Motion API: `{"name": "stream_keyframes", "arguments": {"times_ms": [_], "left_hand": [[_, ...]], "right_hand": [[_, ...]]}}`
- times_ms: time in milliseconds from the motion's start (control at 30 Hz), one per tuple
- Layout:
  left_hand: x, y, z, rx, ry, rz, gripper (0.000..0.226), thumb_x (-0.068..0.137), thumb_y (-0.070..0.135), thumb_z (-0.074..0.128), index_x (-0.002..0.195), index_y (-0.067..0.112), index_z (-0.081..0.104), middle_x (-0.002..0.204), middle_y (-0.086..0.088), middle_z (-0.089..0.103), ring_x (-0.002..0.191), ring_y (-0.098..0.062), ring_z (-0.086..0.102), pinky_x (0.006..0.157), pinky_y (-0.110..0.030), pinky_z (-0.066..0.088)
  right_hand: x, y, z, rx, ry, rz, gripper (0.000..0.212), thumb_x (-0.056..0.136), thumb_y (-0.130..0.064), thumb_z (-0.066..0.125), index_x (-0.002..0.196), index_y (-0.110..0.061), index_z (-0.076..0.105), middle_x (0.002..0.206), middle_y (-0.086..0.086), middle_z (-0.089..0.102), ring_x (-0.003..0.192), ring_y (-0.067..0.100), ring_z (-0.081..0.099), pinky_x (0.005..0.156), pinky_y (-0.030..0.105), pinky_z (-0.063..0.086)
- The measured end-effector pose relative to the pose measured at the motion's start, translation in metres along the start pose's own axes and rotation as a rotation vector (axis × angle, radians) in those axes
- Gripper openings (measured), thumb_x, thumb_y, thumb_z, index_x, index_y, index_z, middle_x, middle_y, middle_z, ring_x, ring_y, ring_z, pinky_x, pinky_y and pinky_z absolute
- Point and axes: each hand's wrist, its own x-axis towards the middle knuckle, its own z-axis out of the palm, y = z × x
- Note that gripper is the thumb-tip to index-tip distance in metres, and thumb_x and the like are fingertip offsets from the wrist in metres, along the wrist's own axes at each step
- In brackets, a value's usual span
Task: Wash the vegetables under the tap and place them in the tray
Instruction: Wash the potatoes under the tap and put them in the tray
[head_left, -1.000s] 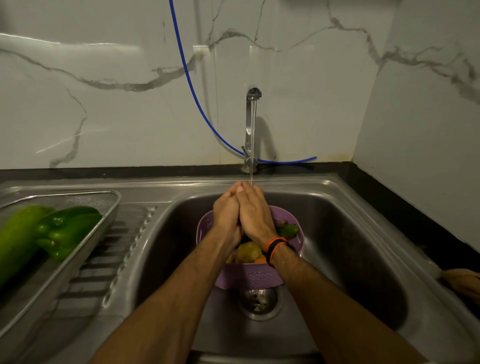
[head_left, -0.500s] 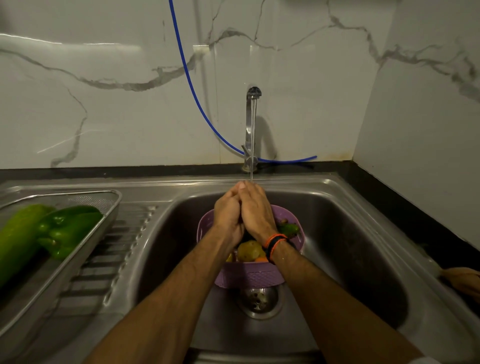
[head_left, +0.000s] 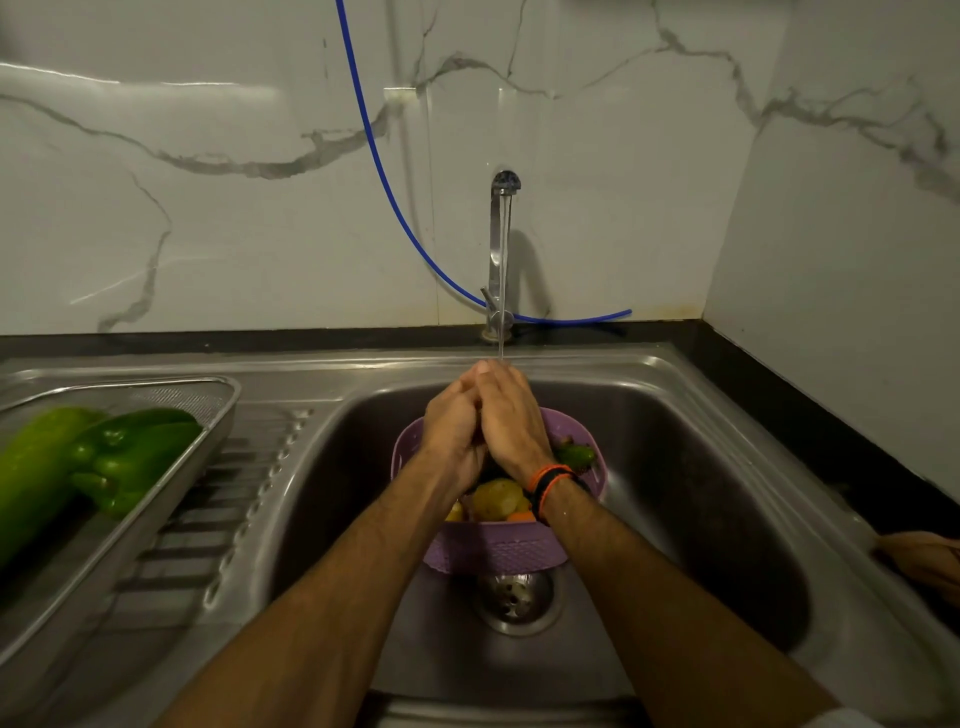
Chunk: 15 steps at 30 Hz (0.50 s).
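Note:
My left hand (head_left: 451, 434) and my right hand (head_left: 513, 422) are pressed together, fingers closed, under the thin water stream (head_left: 502, 312) from the tap (head_left: 500, 234). Whatever lies between the palms is hidden. Right beneath them a purple basket (head_left: 493, 548) stands in the sink (head_left: 701, 493), holding a yellowish potato (head_left: 496, 499), a green vegetable (head_left: 575, 456) and something orange (head_left: 519, 517). On the left drainboard a steel mesh tray (head_left: 221, 410) holds a green capsicum (head_left: 130, 457) and a long green gourd (head_left: 36, 467).
The sink drain (head_left: 511, 603) sits just in front of the basket. A blue hose (head_left: 384, 176) runs down the marble wall behind the tap. Another person's hand (head_left: 927, 561) rests on the sink's right rim. A wall closes the right side.
Both hands stay pressed together under the water; they have barely shifted. Basket and tray are where they were.

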Motion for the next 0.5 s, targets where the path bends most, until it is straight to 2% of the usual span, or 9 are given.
{"name": "stream_keyframes", "arguments": {"times_ms": [100,167,267,333,367,400,500], "left_hand": [[0.001,-0.001,0.002,0.002,0.011,0.027,0.019,0.101,0.008,0.049,0.105,0.004,0.067,0.104,-0.013,0.069,0.095,-0.021,0.068,0.067,-0.024,0.058],[0.004,0.0,0.0,-0.005,0.028,0.046,0.019,0.101,0.012,0.052,0.108,0.003,0.067,0.101,-0.012,0.07,0.091,-0.019,0.069,0.062,-0.022,0.058],[0.007,-0.001,-0.003,-0.008,0.013,0.021,0.027,0.1,0.012,0.053,0.124,0.006,0.065,0.117,-0.016,0.07,0.108,-0.024,0.069,0.083,-0.031,0.06],[0.01,-0.002,-0.002,-0.03,0.002,0.012,0.032,0.101,0.012,0.051,0.132,0.012,0.06,0.125,-0.017,0.066,0.113,-0.027,0.066,0.093,-0.039,0.057],[0.013,-0.003,-0.002,-0.047,0.006,0.003,0.035,0.102,0.012,0.049,0.136,0.015,0.057,0.127,-0.017,0.063,0.114,-0.028,0.065,0.094,-0.042,0.056],[0.015,-0.003,-0.002,-0.063,0.008,-0.009,0.035,0.103,0.013,0.048,0.137,0.015,0.054,0.128,-0.017,0.062,0.115,-0.03,0.063,0.097,-0.045,0.055],[0.022,-0.005,-0.007,-0.021,0.017,-0.048,0.034,0.103,0.015,0.046,0.134,0.003,0.055,0.127,-0.022,0.064,0.117,-0.034,0.063,0.105,-0.051,0.049]], "right_hand": [[-0.003,-0.004,0.005,0.002,0.009,0.008,0.049,0.105,-0.044,0.029,0.147,-0.021,0.04,0.152,0.002,0.037,0.141,0.015,0.033,0.12,0.037,0.024],[-0.004,-0.001,0.014,-0.008,-0.006,0.001,0.051,0.102,-0.051,0.028,0.142,-0.024,0.046,0.148,0.001,0.042,0.139,0.014,0.037,0.118,0.043,0.028],[-0.003,-0.003,0.005,0.029,0.01,0.011,0.044,0.104,-0.043,0.036,0.141,-0.022,0.047,0.144,-0.004,0.044,0.132,0.01,0.043,0.112,0.034,0.035],[0.001,-0.001,-0.007,0.079,0.03,0.02,0.036,0.103,-0.032,0.044,0.136,-0.018,0.05,0.13,-0.002,0.05,0.11,0.007,0.051,0.092,0.022,0.043],[0.003,0.0,-0.011,0.108,0.044,0.032,0.037,0.102,-0.029,0.048,0.137,-0.018,0.05,0.129,0.0,0.051,0.106,0.008,0.052,0.089,0.023,0.044],[0.004,0.001,-0.014,0.134,0.054,0.041,0.04,0.1,-0.027,0.051,0.139,-0.019,0.048,0.13,0.001,0.052,0.108,0.011,0.052,0.093,0.027,0.046],[0.007,0.003,-0.013,0.247,0.078,0.083,0.045,0.095,-0.018,0.06,0.139,-0.019,0.049,0.133,0.002,0.055,0.114,0.015,0.055,0.103,0.037,0.047]]}}
